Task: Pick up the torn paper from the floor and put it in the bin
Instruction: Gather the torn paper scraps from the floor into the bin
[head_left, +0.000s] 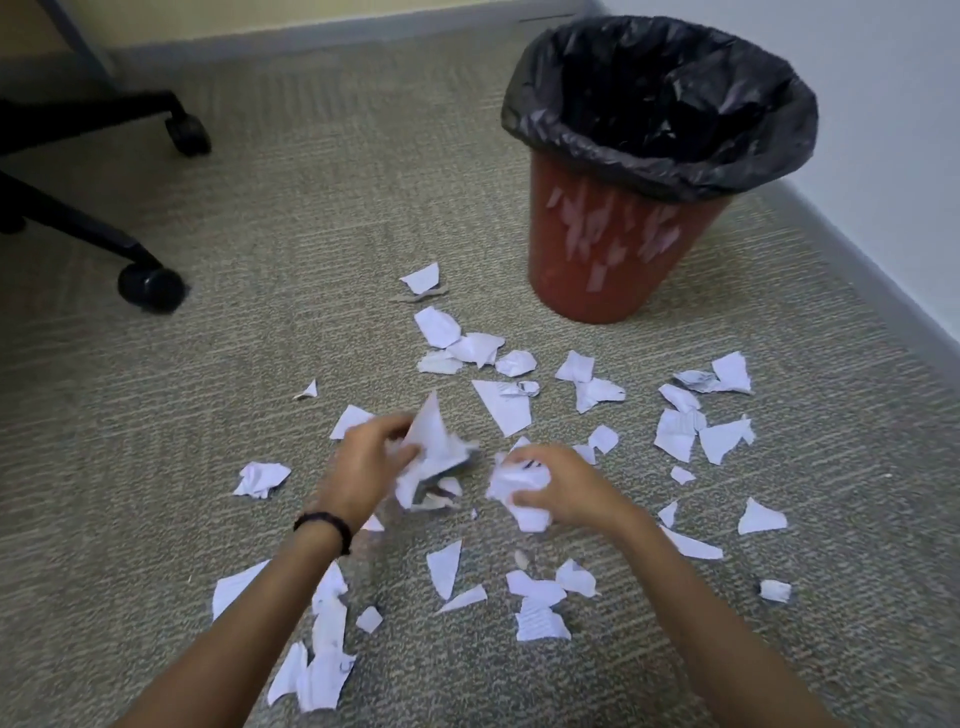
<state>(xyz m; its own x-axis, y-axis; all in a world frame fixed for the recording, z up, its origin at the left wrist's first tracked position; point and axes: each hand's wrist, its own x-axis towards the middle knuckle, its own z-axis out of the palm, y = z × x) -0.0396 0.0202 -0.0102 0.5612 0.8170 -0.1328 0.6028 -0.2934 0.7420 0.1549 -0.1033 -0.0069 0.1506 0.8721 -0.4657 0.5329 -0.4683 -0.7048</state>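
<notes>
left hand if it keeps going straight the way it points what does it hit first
Probably the cluster of scraps on the carpet just ahead of the left hand, which grips a bunch of torn paper; the bin stands beyond them. Its height above the floor is unclear.

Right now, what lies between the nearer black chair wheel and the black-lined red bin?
In the head view, mostly bare grey carpet runs from the nearer black chair wheel to the black-lined red bin; one torn white paper scrap lies nearer the bin.

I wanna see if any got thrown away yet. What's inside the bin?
Only a crinkled black bag lining the bin shows. Its bottom is too dark to tell what lies there.
</notes>
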